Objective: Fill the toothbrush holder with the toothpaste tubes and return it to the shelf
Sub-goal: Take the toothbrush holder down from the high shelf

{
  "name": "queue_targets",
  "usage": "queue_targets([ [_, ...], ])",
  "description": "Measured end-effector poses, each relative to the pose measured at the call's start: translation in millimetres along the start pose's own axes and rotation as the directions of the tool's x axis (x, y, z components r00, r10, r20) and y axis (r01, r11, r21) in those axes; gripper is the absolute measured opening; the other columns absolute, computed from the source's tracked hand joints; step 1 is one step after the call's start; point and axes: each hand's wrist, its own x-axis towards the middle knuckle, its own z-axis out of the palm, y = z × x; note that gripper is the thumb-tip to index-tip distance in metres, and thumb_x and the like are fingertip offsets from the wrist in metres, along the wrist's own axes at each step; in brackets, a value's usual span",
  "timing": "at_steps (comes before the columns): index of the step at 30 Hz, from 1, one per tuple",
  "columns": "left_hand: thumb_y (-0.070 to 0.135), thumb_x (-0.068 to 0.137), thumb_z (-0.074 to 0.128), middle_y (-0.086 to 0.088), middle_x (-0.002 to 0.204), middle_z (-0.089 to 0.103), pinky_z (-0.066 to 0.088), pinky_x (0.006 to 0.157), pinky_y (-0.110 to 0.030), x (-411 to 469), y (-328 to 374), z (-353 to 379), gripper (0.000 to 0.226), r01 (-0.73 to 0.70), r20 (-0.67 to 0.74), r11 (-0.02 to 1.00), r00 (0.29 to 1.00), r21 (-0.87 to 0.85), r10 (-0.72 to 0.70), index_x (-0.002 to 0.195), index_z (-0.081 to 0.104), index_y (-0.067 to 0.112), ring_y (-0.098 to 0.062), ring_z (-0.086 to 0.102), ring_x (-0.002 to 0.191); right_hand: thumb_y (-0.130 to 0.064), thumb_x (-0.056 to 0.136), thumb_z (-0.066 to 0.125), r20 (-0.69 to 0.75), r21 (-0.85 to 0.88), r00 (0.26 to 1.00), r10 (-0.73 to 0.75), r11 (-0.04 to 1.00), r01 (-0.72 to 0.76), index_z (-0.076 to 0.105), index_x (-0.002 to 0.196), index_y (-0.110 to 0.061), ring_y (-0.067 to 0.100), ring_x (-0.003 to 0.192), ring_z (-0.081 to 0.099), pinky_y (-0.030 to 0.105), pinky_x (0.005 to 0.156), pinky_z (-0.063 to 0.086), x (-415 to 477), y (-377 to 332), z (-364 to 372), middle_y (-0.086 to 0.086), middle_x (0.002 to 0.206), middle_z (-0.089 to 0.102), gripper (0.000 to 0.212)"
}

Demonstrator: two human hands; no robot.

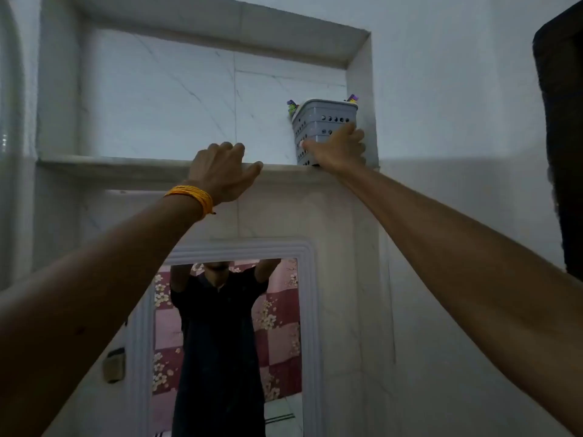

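Your right hand [339,149] reaches up into the recessed white marble wall niche [202,99] and lies flat against the front of the grey perforated plastic toothbrush holder [321,121], fingers spread across its wall and thumb low on its left side. It presses on the holder rather than wrapping around it, so the hand is open and touching, not closed in a grasp. The holder stands on the white marble shelf ledge [126,165] at the far right end of the niche, just beside the right side wall and leaning slightly. Colourful ends of the toothpaste tubes [292,106] poke above its rim at the left and right corners; you cannot read how many are inside.

Your left hand [222,171] rests on the front lip of the same ledge, fingers curled over the edge and thumb stretched along it, holding nothing but the stone. An orange thread band [191,197] circles that wrist. Below the ledge, a white-framed mirror [307,310] reflects a person in dark clothing with both arms raised.
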Motion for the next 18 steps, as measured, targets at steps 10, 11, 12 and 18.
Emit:
queue_targets([
  [10,0.078,0.089,0.021,-0.010,0.071,0.062,0.041,0.070,-0.034,18,-11,25,0.082,0.016,0.052,0.982,0.998,0.190,-0.026,0.076,0.064,0.010,-0.030,0.061,0.073,-0.061,0.073,0.086,-0.108,0.129,0.987,0.118,0.986,-0.103,0.006,0.165,-0.005,0.038,0.147,0.038,0.057,0.112,0.040,34,6,26,0.015,0.160,0.033,0.134],
  [11,0.078,0.088,0.021,-0.010,0.072,0.063,0.040,0.070,-0.033,18,-10,25,0.082,0.021,0.055,0.981,0.998,0.195,-0.033,0.077,0.066,0.010,-0.030,0.061,0.073,-0.061,0.072,0.086,-0.117,0.134,0.986,0.117,0.986,-0.101,0.007,0.165,-0.005,0.038,0.146,0.038,0.057,0.112,0.040,34,6,28,0.015,0.160,0.033,0.134],
  [12,0.079,0.088,0.021,-0.011,0.073,0.064,0.040,0.069,-0.033,18,-9,25,0.083,0.026,0.051,0.980,0.998,0.199,-0.037,0.079,0.067,0.011,-0.030,0.060,0.073,-0.061,0.071,0.087,-0.128,0.137,0.985,0.117,0.986,-0.099,0.008,0.165,-0.006,0.038,0.146,0.038,0.057,0.111,0.040,35,6,29,0.015,0.160,0.033,0.134],
  [18,0.076,0.090,0.023,-0.012,0.077,0.066,0.040,0.072,-0.034,15,-5,23,0.080,0.059,0.050,0.977,0.996,0.203,-0.070,0.085,0.068,0.009,-0.030,0.059,0.074,-0.056,0.067,0.090,-0.111,0.199,0.986,0.123,0.975,-0.099,0.021,0.159,-0.008,0.036,0.144,0.042,0.057,0.111,0.043,32,5,22,0.013,0.155,0.039,0.125],
])
